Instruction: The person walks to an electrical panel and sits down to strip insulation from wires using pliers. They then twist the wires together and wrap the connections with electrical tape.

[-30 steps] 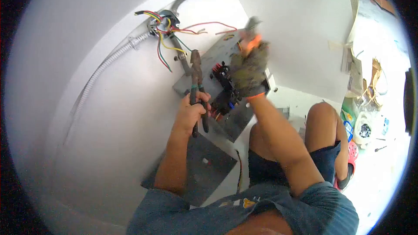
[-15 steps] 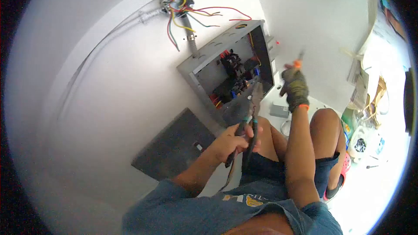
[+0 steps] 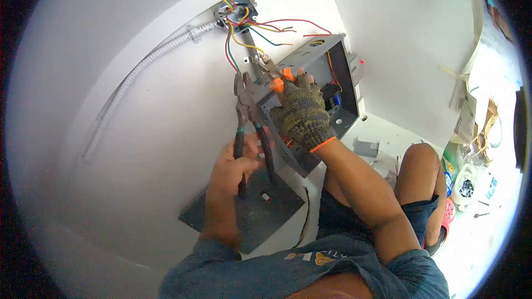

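Observation:
My bare left hand [image 3: 231, 163] grips the dark handles of large pliers [image 3: 246, 105], whose jaws point up and stand apart near the red and green wires. My right hand [image 3: 303, 109], in a green-black fingerless glove, is closed on an orange-handled tool [image 3: 284, 79]. The metal tip of that tool reaches the end of a yellow wire [image 3: 243, 42]. Red, green and yellow wires hang from a round junction box [image 3: 236, 15] on the wall. Behind the glove is a grey metal electrical box [image 3: 349, 112], its inside partly hidden.
A grey flat panel [image 3: 205, 210] leans low against the wall under my left arm. Corrugated conduit [image 3: 141, 66] runs along the wall on the left. A small grey box [image 3: 367, 148] lies beyond my knees. Plastic bags [image 3: 465, 188] and a red shoe [image 3: 449, 210] are at the right.
My left hand has moved left with the pliers, and their jaws have opened. My right hand has swung left and up with the orange-handled tool, from beside the electrical box to the wires.

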Available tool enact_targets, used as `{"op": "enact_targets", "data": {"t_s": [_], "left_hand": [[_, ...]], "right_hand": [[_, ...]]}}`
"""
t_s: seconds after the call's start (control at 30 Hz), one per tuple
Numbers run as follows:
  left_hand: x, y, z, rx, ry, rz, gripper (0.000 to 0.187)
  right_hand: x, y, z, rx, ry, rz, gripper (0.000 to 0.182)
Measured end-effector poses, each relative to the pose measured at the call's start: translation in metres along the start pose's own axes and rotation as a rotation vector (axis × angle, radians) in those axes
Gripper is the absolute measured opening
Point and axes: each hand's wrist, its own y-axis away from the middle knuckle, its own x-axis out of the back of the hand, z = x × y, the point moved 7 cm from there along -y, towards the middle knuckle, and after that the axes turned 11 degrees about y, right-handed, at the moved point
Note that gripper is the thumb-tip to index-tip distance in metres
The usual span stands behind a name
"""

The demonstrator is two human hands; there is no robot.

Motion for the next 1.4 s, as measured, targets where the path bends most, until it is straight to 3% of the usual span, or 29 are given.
{"op": "enact_targets", "data": {"t_s": [0.27, 0.33, 0.43, 0.63, 0.97, 1.13, 1.17, 1.23, 1.4], "left_hand": [[0.000, -0.024, 0.021, -0.071, -0.057, -0.090, 0.024], [0.010, -0.028, 0.023, -0.064, -0.147, -0.037, 0.023], [0.005, -0.028, 0.030, -0.064, -0.212, -0.014, 0.023], [-0.008, -0.035, 0.039, -0.071, -0.136, -0.010, 0.020], [0.002, -0.044, 0.037, -0.102, -0.060, -0.134, 0.017], [0.006, -0.044, 0.035, -0.101, -0.102, -0.121, 0.017], [0.007, -0.044, 0.035, -0.098, -0.127, -0.099, 0.017], [-0.002, -0.041, 0.038, -0.104, -0.156, -0.089, 0.018], [0.003, -0.048, 0.036, -0.139, -0.225, -0.062, 0.018]], "right_hand": [[-0.011, -0.006, 0.002, -0.082, -0.006, -0.008, 0.069], [-0.005, -0.003, 0.001, -0.073, 0.008, 0.170, 0.065], [0.010, -0.008, -0.004, -0.031, -0.125, 0.140, 0.058], [0.017, -0.020, -0.003, 0.030, -0.075, 0.057, 0.045], [-0.006, -0.011, -0.002, 0.039, -0.100, 0.029, 0.053], [0.000, -0.009, 0.002, -0.002, -0.069, 0.260, 0.052], [0.008, -0.009, 0.000, -0.002, -0.067, 0.259, 0.052], [0.015, -0.013, -0.003, -0.025, -0.110, 0.067, 0.049], [0.011, -0.016, 0.002, 0.011, -0.088, 0.113, 0.045]]}}
